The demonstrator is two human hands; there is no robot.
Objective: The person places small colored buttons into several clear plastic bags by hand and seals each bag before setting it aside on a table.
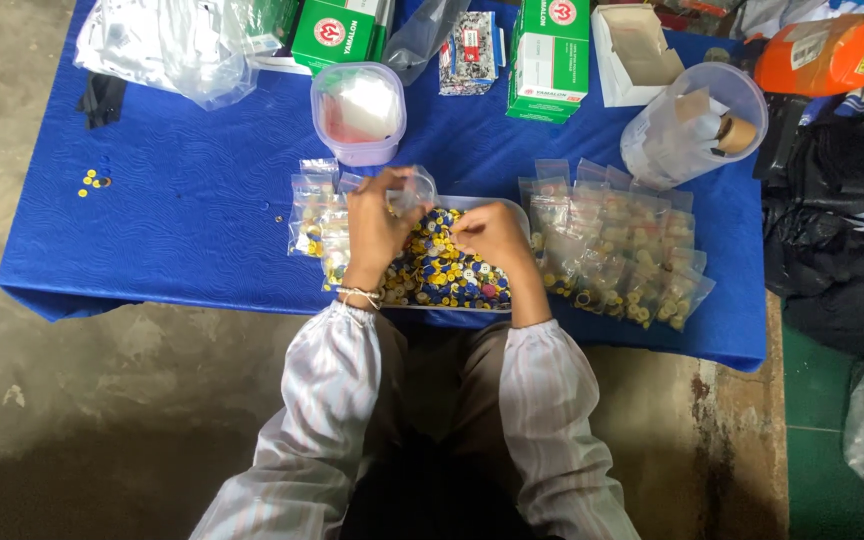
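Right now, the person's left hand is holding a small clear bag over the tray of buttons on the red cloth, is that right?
Not quite: the cloth is blue, not red. The head view shows the left hand holding a small clear bag over the tray of buttons.

Clear bag (414, 186) — held open, buttons (449, 268) (tray-heaped)

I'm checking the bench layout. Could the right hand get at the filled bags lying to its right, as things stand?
Probably yes. The right hand rests on the tray of buttons, and the filled bags lie right beside it on the blue cloth, with nothing between.
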